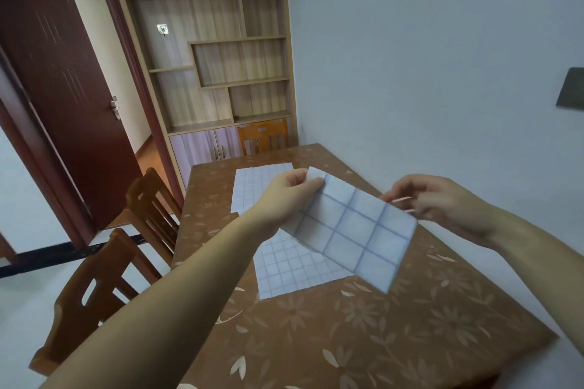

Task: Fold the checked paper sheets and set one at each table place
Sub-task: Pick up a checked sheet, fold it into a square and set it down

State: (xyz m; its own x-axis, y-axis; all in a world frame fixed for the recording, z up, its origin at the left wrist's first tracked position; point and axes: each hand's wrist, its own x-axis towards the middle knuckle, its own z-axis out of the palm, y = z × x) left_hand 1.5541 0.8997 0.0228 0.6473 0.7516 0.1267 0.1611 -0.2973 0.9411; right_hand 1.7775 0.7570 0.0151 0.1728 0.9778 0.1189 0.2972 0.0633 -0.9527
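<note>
While I hold both hands raised above the table [363, 344], the held sheet [357, 230] spans the gap between them at the centre of the frame, clear of the tabletop.

1. My left hand [284, 196] pinches the sheet's upper left corner between thumb and fingers; a small flap of paper stands up above the thumb.
2. My right hand [442, 202], fingers curled, pinches the sheet's upper right edge. The two hands are apart, one at each end of the top edge.
3. The sheet slopes down toward lower right of centre, its bottom edge hanging free. I cannot tell whether it is doubled over.

A second sheet [290, 268] of the same checked paper lies flat on the table directly below the held one, partly hidden by it. A third sheet [256, 186] lies flat farther back, just beyond my left hand.

Two wooden chairs [94, 294] stand along the table's left side, and a far chair [264, 136] stands at its far end. A shelf unit [215, 57] fills the upper centre, and a dark door [63, 104] stands open at upper left.
</note>
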